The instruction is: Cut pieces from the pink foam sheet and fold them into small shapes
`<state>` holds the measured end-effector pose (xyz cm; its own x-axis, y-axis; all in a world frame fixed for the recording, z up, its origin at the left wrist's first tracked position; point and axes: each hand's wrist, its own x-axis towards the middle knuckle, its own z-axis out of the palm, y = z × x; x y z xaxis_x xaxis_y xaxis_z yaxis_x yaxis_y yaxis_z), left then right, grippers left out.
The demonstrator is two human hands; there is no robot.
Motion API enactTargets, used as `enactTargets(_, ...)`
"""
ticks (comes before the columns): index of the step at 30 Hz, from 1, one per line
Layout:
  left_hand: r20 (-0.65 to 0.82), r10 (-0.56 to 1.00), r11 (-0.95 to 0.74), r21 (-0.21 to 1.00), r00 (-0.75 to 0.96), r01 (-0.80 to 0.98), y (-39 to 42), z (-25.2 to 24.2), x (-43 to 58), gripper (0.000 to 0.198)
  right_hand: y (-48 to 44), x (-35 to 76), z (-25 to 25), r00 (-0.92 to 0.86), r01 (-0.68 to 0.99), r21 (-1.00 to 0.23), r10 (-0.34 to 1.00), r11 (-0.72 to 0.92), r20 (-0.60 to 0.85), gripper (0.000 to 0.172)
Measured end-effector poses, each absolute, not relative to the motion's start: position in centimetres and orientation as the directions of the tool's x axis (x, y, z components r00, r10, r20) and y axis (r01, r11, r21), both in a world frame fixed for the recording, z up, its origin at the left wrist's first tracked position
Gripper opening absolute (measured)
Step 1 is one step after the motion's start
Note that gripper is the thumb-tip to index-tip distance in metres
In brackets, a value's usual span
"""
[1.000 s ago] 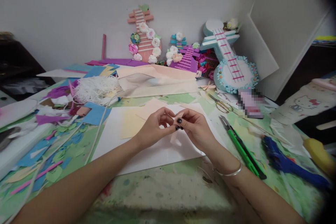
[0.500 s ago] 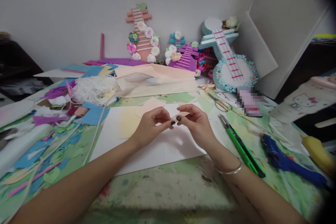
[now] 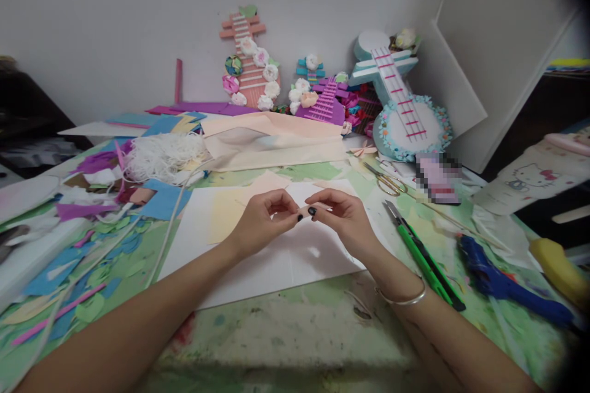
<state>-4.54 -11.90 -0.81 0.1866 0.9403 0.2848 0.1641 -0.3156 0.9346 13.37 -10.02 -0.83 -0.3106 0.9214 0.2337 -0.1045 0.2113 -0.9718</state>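
Observation:
A small strip of peach paper (image 3: 304, 210) is pinched between the fingertips of both hands, mostly covered by them. My left hand (image 3: 267, 218) grips its left end with thumb and forefinger. My right hand (image 3: 341, 215) closes on the other end, its thumb on the near side. Both hands are just above a white board (image 3: 276, 279) lying on the table. On that board, beyond my left hand, are a pale yellow sheet (image 3: 224, 215) and a peach sheet (image 3: 270, 181).
Right of the board lie a green utility knife (image 3: 424, 258), scissors (image 3: 389, 181) and a blue glue gun (image 3: 507, 288). A tumbler (image 3: 530, 175) stands at far right. White yarn (image 3: 163, 156) and paper scraps (image 3: 129, 245) cover the left. Decorated paper instruments (image 3: 410, 116) lean along the back.
My fingertips have drawn slightly closer around the peach paper, and less of it shows above my right thumb. Nothing else on the table has moved.

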Motion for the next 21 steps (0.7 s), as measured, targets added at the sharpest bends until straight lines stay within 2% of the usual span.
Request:
enactTargets(13,0.286,0.950,-0.303,0.943,0.128,0.141,-11.77,-1.11,-4.72,0.024,-9.79,13.57,-1.03,-0.263,-0.125,-0.972,0.938,0.200,0.227,0.019)
enactTargets(21,0.292,0.951,-0.307,0.919,0.100,0.247,-11.95,-1.08,-4.81,0.023,-9.53,13.79,-1.28,-0.220,-0.106,-0.978,0.955,0.180,0.200,0.014)
